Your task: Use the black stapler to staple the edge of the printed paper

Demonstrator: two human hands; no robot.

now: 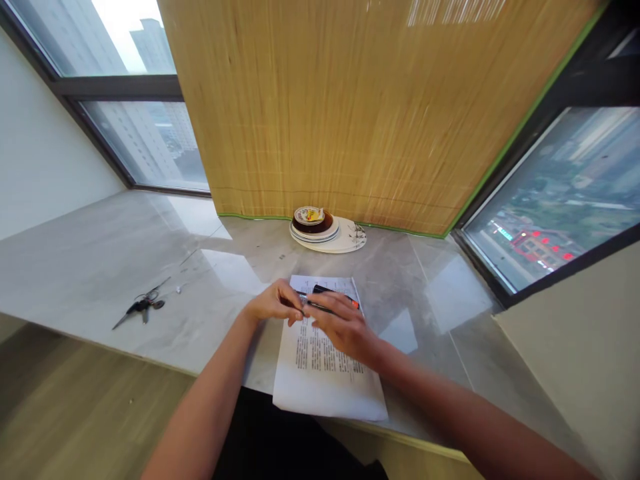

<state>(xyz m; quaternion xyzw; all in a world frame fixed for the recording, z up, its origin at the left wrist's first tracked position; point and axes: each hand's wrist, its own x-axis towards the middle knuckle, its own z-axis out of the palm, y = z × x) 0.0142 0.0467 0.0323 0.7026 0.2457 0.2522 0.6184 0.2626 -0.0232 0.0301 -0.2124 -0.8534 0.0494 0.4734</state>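
Over the upper part of a printed sheet of paper [325, 390], my two hands are held close together. My left hand [276, 301] has its thumb and forefinger pinched on something small and dark, too small to name. A thin black pen [323, 307] shows among the fingers of my right hand [345, 327], which are bent towards the left fingertips. Just beyond the right fingers, a thicker black marker-like object [320, 289] with an orange-red end lies on the sheet, partly covered by that hand.
The sheet rests on a grey stone ledge [215, 340]. Keys and a pointed dark tool [137, 308] lie to the left. Stacked plates [345, 240] stand at the back before a bamboo blind [325, 120]. Windows flank the blind. The ledge's front edge is near my body.
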